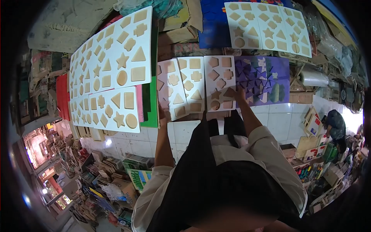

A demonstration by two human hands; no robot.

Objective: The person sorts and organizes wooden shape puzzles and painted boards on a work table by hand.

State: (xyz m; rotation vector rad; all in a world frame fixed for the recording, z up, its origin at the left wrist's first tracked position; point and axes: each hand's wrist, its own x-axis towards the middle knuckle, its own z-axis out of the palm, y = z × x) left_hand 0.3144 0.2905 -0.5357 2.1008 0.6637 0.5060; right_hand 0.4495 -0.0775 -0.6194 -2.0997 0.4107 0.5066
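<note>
Three white boards with tan shape recesses lie in front of me: a left board point(170, 91), a middle board point(192, 86) and a right board point(220, 73). The left and middle boards overlap and sit tilted. My left hand point(162, 115) is closed at the lower left edge of the left board; its fingertips are partly hidden. My right hand point(240, 95) is at the right edge of the right board, beside a purple sheet point(284, 67) strewn with purple triangle pieces point(253, 79). Its fingers are in shadow, so their grip does not show clearly.
A stack of white shape boards point(131, 77) rises on the left, by a green board point(152, 104). More white shape boards point(266, 27) lie at the back right. A plastic roll point(315, 79) is further right. Another person point(335, 125) crouches at the far right among clutter.
</note>
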